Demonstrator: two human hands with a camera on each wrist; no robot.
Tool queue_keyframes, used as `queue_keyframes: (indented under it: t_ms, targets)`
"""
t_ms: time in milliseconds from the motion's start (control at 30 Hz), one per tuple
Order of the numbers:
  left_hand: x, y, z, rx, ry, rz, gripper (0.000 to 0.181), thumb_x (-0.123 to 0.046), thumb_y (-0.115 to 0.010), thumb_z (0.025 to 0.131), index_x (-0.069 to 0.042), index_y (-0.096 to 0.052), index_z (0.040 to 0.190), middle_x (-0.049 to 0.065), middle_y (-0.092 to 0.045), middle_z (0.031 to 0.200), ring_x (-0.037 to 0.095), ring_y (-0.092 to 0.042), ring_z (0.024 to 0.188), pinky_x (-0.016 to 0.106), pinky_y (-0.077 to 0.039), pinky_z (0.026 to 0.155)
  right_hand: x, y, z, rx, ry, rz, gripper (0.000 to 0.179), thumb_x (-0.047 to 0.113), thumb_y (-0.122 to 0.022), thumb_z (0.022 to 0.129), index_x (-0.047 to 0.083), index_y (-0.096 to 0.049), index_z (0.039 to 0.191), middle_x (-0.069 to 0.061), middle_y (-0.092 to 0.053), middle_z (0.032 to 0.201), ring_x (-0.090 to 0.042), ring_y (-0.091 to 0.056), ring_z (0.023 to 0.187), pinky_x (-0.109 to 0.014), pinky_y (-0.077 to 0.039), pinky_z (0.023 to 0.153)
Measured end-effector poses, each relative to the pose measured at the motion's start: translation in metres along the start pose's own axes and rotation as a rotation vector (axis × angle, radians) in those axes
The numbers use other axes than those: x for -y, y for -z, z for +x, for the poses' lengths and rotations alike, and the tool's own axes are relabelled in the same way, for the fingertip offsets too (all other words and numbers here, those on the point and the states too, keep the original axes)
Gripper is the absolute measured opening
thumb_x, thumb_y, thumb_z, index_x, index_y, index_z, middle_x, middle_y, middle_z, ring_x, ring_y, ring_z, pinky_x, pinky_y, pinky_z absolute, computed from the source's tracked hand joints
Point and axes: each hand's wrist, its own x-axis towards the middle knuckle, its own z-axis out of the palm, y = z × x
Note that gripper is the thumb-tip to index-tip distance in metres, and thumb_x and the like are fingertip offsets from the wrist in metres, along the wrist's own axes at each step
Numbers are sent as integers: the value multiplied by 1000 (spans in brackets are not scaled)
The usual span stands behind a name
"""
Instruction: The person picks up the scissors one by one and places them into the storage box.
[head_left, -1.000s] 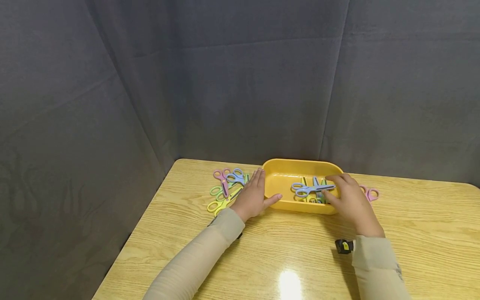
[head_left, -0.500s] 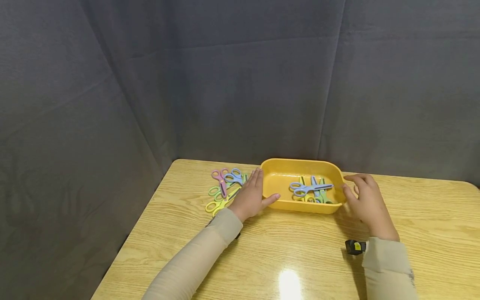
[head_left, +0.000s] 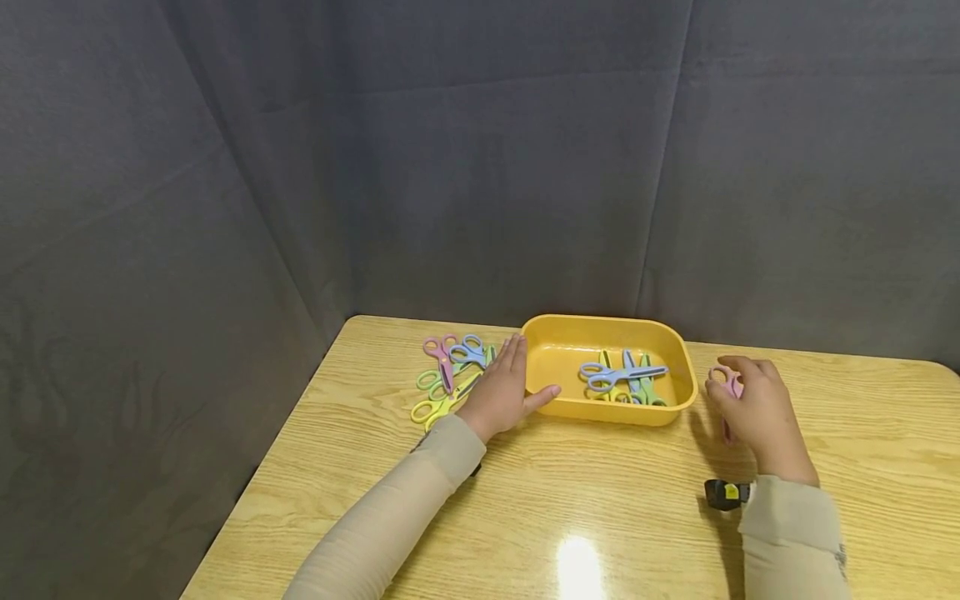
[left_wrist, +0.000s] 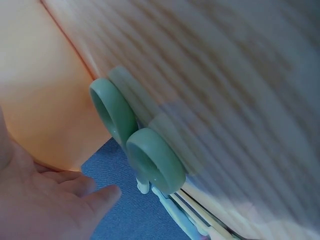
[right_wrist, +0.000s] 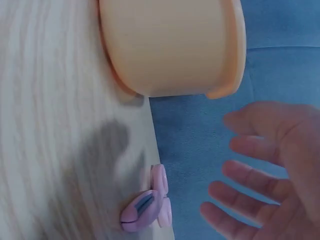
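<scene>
My left hand (head_left: 498, 392), its fingers straight, rests against the left end of a yellow tray (head_left: 570, 410). Inside the tray, a pair of blue scissors (head_left: 615, 378) lies across yellow, blue and green scissors at the right end. My right hand (head_left: 761, 408) hovers over a pair of pink scissors (head_left: 726, 430) to the right of the tray and partly hides it. In the right wrist view, a gap shows between its loosely bent fingers and the pink scissors (right_wrist: 150, 205). Green scissor handles (left_wrist: 157, 160) appear beside the tray's wall in the left wrist view.
Left of the tray lies a pile of pink scissors (head_left: 444, 367), blue scissors (head_left: 468, 354), and green and yellow scissors (head_left: 429, 410), partly behind the left hand. A dark grey curtain (head_left: 495, 167) hangs behind the wooden table (head_left: 615, 508).
My right hand has withdrawn from above the scissors in the tray and moved right, over the pink scissors on the table. The left hand has stayed at the tray.
</scene>
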Motion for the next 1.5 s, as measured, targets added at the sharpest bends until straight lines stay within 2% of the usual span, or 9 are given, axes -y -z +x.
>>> queue_keyframes:
  t_ms: [200, 333, 567, 733, 967, 1167, 1300, 1500]
  targets:
    - [-1, 1, -1, -10, -5, -1, 97, -63, -49, 100, 9, -17, 157, 24, -19, 165, 35, -15, 154, 44, -21, 123, -4, -1, 0, 51, -79, -25, 47, 12, -64, 95, -18, -51, 130, -44, -46, 121, -57, -46, 109, -69, -40, 93]
    - [0, 1, -1, -15, -9, -3, 97, -62, -49, 100, 10, -17, 157, 25, -19, 165, 37, -17, 154, 45, -21, 123, -9, -1, -1, 78, -128, -34, 49, 10, -65, 93, -21, -51, 128, -44, -50, 116, -55, -48, 105, -67, -42, 88]
    - [0, 0, 0, -14, -4, -7, 97, -62, -50, 100, 9, -17, 157, 24, -19, 165, 36, -17, 154, 43, -21, 123, -18, -5, -3, 89, -155, -43, 41, 5, -70, 86, -21, -57, 116, -41, -61, 110, -47, -60, 90, -50, -50, 74]
    - [0, -2, 0, -3, 11, -7, 97, -63, -49, 100, 8, -16, 158, 22, -18, 166, 35, -16, 154, 42, -20, 123, -22, -9, -4, 88, -199, -48, 39, 3, -72, 83, -21, -59, 110, -36, -64, 101, -41, -59, 82, -37, -47, 64]
    - [1, -2, 1, 7, 19, -10, 99, -65, -46, 99, 6, -14, 159, 21, -14, 167, 34, -14, 155, 42, -20, 123, -24, -10, -4, 101, -274, -55, 36, 3, -71, 82, -22, -60, 106, -36, -63, 97, -43, -56, 84, -47, -49, 73]
    - [0, -1, 2, 17, 17, -12, 99, -66, -46, 99, 6, -13, 159, 20, -14, 167, 34, -13, 155, 41, -19, 123, -24, -11, -5, 55, -276, -56, 15, 0, -68, 79, -14, -66, 85, -22, -64, 76, -38, -55, 74, -37, -42, 61]
    - [0, -1, 2, 13, 17, -15, 99, -65, -47, 99, 7, -13, 159, 21, -14, 167, 34, -14, 155, 42, -20, 123, -23, -13, -6, 32, -282, -52, 14, 0, -67, 79, -14, -67, 83, -22, -65, 75, -38, -55, 74, -37, -41, 61]
    - [0, -2, 2, 15, 22, -15, 99, -65, -47, 99, 6, -13, 159, 21, -15, 167, 34, -14, 155, 42, -20, 123, -19, -11, -7, 62, -356, -26, 17, 1, -69, 83, -15, -67, 89, -22, -64, 76, -34, -57, 71, -30, -43, 53]
